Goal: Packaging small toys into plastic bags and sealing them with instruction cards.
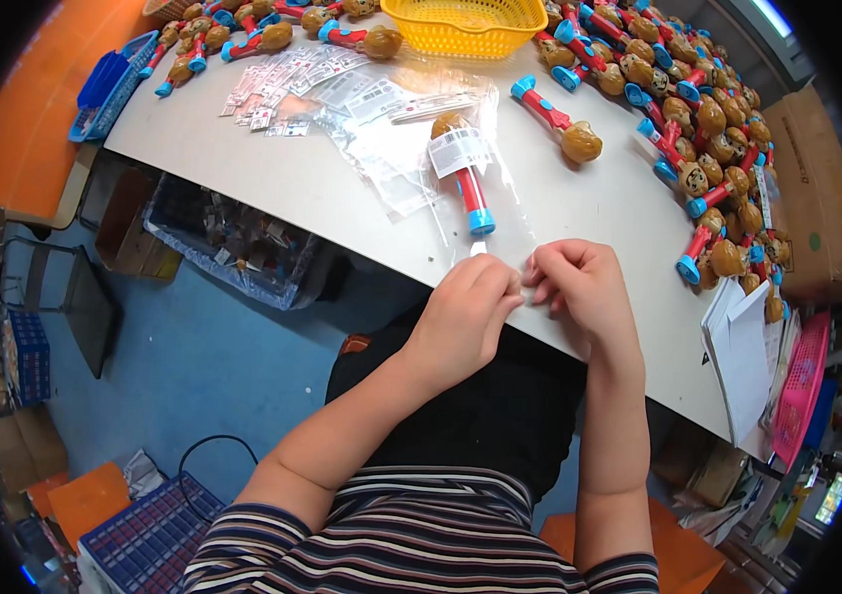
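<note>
Pinching the near end of a clear plastic bag [508,198], a person's left hand [467,309] and right hand [577,287] meet at the front edge of a pale table [629,228]. The fingertips of each hand are drawn together on the film, the exact grip being partly hidden by the knuckles. Within the bag lies a toy with a red handle [467,186], its blue base toward the hands and its brown head partly covered by a white printed label [458,152]. Left of it are flat transparent bags with printed cards [342,89]; to the right, a single similar toy [552,117] lies near a large heap of toys [708,139]. A yellow plastic basket [466,40] stands beyond.
</note>
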The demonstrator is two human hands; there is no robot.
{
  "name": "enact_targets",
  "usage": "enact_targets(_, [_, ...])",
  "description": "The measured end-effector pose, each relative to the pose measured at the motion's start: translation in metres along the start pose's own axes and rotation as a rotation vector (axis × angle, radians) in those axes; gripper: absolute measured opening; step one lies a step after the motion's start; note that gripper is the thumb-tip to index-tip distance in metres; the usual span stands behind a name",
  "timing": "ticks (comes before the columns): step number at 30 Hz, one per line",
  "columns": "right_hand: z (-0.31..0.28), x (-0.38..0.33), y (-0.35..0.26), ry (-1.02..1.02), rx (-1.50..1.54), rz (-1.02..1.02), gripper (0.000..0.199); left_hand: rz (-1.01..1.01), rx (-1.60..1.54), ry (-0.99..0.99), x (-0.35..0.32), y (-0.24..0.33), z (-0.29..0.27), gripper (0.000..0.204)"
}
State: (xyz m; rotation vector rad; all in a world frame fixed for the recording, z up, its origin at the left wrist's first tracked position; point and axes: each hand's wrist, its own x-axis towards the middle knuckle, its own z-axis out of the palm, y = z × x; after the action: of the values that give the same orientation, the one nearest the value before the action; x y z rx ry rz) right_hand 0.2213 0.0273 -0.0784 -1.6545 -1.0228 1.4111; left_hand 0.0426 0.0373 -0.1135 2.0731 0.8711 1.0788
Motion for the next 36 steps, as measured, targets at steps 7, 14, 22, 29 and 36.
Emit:
enact_targets(7, [-0.004,0.001,0.003,-0.081,0.058,-0.013,0.022,-0.109,-0.095,0.061,0.001,0.01,-0.015,0.016])
enact_targets(14, [-0.004,0.0,0.002,-0.068,0.095,-0.003,0.022,-0.05,0.178,0.045,0.008,0.016,0.011,0.012])
enact_targets(22, [-0.001,-0.001,0.004,-0.063,0.098,-0.008,0.021,-0.031,0.122,0.024,0.009,0.01,0.014,0.011])
enact_targets(29, [-0.001,-0.001,0.003,-0.048,0.107,-0.001,0.019,-0.25,-0.284,-0.166,0.003,0.02,-0.023,0.009])
enact_targets(36, [0.0,0.002,0.003,-0.04,0.118,0.007,0.02,-0.501,-1.178,0.086,-0.03,-0.04,-0.103,0.012])
